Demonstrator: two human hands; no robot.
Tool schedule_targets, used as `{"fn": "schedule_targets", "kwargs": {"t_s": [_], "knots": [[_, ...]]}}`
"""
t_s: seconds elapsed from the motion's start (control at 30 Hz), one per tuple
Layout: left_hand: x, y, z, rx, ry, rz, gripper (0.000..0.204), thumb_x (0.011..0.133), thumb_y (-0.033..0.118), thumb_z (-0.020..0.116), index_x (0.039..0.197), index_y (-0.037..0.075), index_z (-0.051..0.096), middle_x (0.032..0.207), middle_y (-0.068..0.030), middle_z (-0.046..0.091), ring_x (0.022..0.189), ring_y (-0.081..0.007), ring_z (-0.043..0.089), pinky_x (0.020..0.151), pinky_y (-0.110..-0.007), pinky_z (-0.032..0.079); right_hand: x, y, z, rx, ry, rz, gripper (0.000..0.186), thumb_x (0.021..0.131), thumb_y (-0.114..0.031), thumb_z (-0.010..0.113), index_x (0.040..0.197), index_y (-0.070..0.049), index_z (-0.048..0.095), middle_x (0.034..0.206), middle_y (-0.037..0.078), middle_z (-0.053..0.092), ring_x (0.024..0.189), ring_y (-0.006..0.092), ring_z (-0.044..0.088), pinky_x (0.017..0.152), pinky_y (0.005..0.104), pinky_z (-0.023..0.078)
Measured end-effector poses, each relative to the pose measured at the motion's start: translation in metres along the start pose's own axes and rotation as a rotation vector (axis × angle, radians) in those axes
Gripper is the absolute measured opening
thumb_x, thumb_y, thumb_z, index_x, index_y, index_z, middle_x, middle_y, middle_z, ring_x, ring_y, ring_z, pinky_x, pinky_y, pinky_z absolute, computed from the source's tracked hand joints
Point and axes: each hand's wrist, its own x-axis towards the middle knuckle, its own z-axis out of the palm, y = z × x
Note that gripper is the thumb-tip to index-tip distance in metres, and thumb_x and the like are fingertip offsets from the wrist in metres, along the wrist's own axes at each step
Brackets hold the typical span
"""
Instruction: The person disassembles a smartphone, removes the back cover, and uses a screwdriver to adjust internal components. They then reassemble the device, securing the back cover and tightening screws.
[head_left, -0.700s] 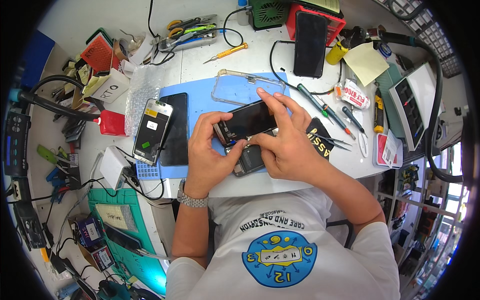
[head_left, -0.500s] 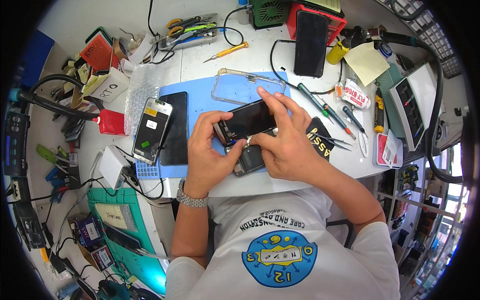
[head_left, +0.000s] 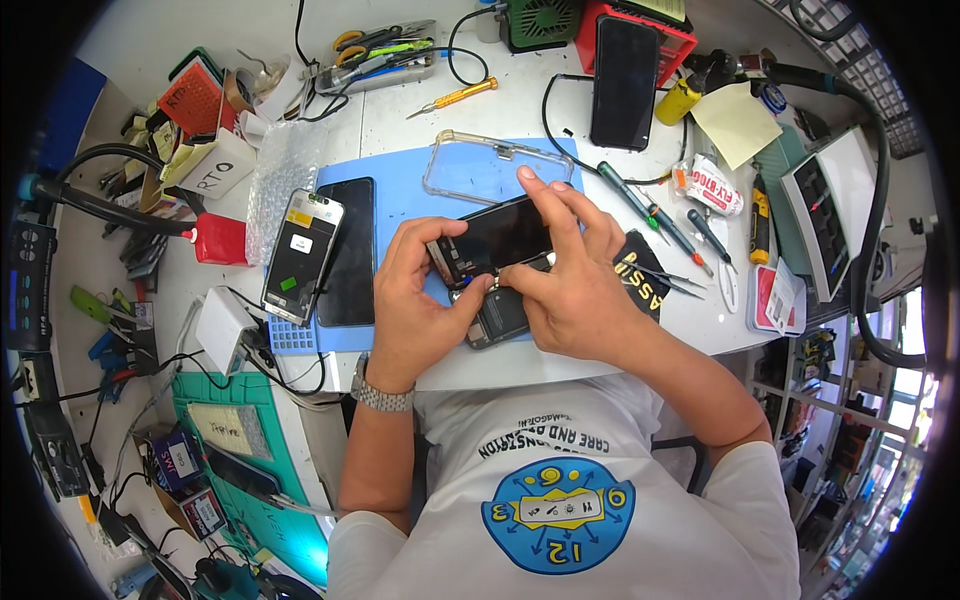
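At a crowded white workbench (head_left: 460, 372), seen in the head view, 2 bare hands work over 1 opened phone above 1 blue mat (head_left: 402, 192). The left hand (head_left: 415, 305) grasps the end of the phone's dark screen (head_left: 490, 240), its thumb near the seam. The right hand (head_left: 578, 295) bends its index finger to the seam between screen and phone body (head_left: 500, 320), other fingers stretched over the screen; whether it pinches anything there cannot be told. Nearby lie 1 clear case (head_left: 505, 153), 1 display panel (head_left: 302, 255) leaning on 1 dark phone (head_left: 347, 270), and 1 yellow screwdriver (head_left: 455, 97).
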Motion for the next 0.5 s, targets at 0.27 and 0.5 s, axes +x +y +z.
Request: {"fn": "schedule_targets", "kwargs": {"t_s": [0.27,0.5], "knots": [[-0.0007,-0.0018,0.001,-0.049,-0.001,-0.021,0.063,0.082,-0.009,0.091,0.136,0.001,0.06,0.124,-0.0058,0.065,0.1,-0.009,0.068,0.082,-0.025,0.056,-0.0007,-0.0007,0.0044,-0.053,0.032,-0.023,0.017,0.078,-0.004,0.077,0.09,-0.017,0.08,0.18,0.025,0.031,0.158,0.0446,0.03,0.119,0.0571,0.022],[-0.0013,-0.002,0.0016,-0.063,0.028,-0.031,0.058,0.08,-0.009,0.089,0.132,-0.001,0.063,0.123,-0.0085,0.066,0.102,-0.0132,0.072,0.085,-0.027,0.059,-0.0002,-0.0016,0.0082,-0.08,0.06,-0.027,0.014,0.081,-0.006,0.076,0.088,-0.018,0.079,0.18,0.023,0.031,0.157,0.0435,0.031,0.117,0.0576,0.023]]}}
